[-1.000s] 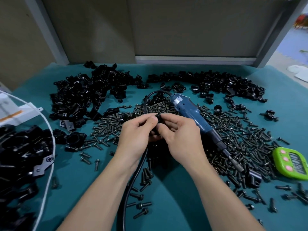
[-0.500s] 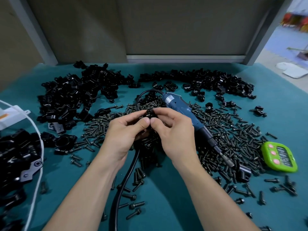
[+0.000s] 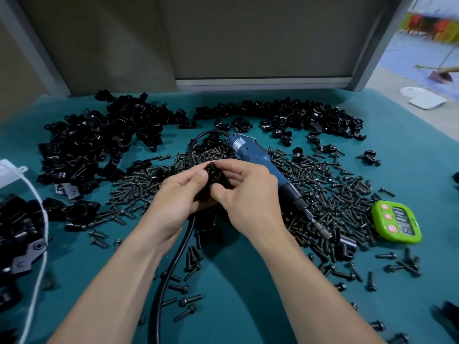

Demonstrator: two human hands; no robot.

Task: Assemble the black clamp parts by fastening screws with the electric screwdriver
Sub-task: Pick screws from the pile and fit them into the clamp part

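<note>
Both hands meet over the middle of the teal table (image 3: 248, 306) around one small black clamp part (image 3: 215, 175). My left hand (image 3: 177, 197) grips it from the left with thumb and fingers. My right hand (image 3: 248, 192) pinches it from the right. Much of the clamp is hidden between the fingers. The blue electric screwdriver (image 3: 258, 161) lies unheld on the table just behind my right hand, its bit pointing right and toward me. Its black cable (image 3: 171, 274) runs under my left wrist. Loose black screws (image 3: 330, 192) cover the table around the hands.
Heaps of black clamp parts lie at the back left (image 3: 99, 145), back right (image 3: 310, 117) and left edge (image 3: 17, 232). A green timer (image 3: 397, 223) sits at the right. A white cord (image 3: 41, 244) curves along the left. One clamp (image 3: 346, 245) lies near the screwdriver's tip.
The hands have stayed together on the clamp and turned it a little between the fingers. The head camera shifted, so the table sits slightly differently in view. The screwdriver has not moved.
</note>
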